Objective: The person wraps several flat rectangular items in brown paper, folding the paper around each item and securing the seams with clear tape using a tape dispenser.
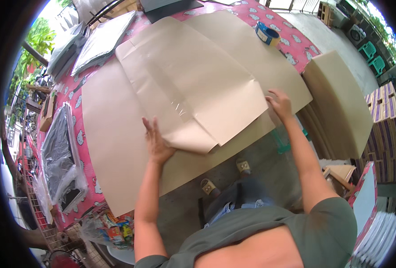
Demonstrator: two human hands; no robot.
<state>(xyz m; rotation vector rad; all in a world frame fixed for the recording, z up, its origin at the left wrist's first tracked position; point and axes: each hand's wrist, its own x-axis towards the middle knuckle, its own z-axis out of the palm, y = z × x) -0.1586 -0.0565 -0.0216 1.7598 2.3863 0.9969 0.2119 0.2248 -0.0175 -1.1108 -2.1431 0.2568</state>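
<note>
A folded sheet of brown paper lies on a larger flat brown sheet, with a strip of clear tape along its seam. My left hand rests by the curled near-left corner of the folded paper, fingers stretched and spread. At the paper's right edge, my right hand has its fingers bent and apart, the tips at or just off the edge. Neither hand visibly grips anything. Toward the back right, a blue and yellow roll of tape stands on the brown sheet's edge.
A pink patterned cloth covers the table. Plastic-wrapped dark panels lie left, and wrapped flat packs at the back left. A tall stack of brown sheets stands right, beside striped boxes. Wrapped snack packets sit lower left.
</note>
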